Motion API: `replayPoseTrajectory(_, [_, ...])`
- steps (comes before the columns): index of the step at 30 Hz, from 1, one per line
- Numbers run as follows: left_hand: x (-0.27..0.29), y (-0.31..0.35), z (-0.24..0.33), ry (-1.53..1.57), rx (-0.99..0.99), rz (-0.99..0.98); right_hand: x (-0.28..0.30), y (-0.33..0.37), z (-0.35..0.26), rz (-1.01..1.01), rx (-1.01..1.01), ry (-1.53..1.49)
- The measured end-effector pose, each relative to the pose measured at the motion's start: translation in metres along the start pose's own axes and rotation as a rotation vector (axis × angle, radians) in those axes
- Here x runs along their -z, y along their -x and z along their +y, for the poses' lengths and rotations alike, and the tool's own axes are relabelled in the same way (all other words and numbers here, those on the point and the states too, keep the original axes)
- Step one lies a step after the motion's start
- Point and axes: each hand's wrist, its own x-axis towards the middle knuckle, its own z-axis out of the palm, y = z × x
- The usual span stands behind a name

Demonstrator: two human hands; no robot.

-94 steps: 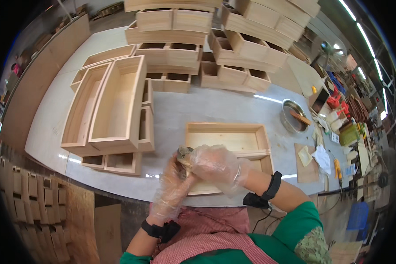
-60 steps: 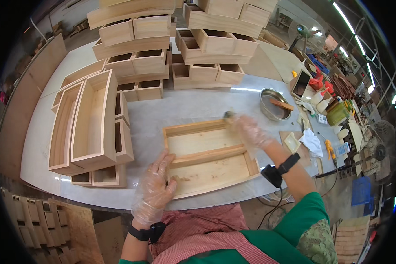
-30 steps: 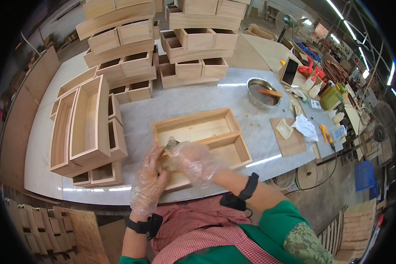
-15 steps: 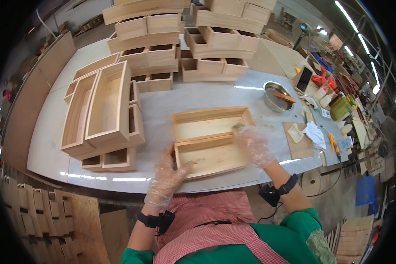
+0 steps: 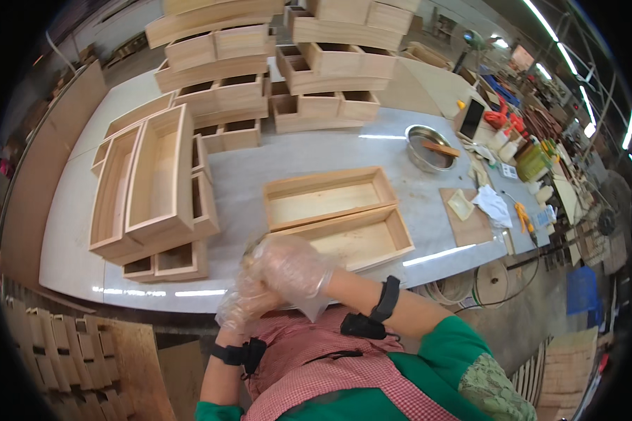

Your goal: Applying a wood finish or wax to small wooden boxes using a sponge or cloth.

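From here my gloved right hand (image 5: 291, 270) is cupped over my left hand (image 5: 242, 309), grip unclear; the wooden box (image 5: 337, 224) near the table (image 5: 316, 151) edge could get knocked off.

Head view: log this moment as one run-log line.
left hand: gloved, under right hand | right hand: gloved, over left, at near corner of two-compartment wooden tray | held item: cannot tell | metal bowl: far right

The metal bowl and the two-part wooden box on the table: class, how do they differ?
The metal bowl is round, grey and shiny; the wooden box is rectangular, pale and matt. The bowl holds a flat stick; the box's two compartments look empty. The bowl sits farther from the gloved hands. Both stand open-topped on the table.
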Motion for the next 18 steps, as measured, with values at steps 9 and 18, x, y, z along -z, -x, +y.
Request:
replayPoseTrajectory(9, [-0.02,-0.017,0.003,0.053,-0.283,0.343,0.02,0.084,-0.036,0.22,-0.308,-0.489])
replayPoseTrajectory(18, [-0.03,-0.018,-0.011,0.086,-0.231,0.09,-0.011,0.069,-0.027,-0.023,-0.264,-0.125])
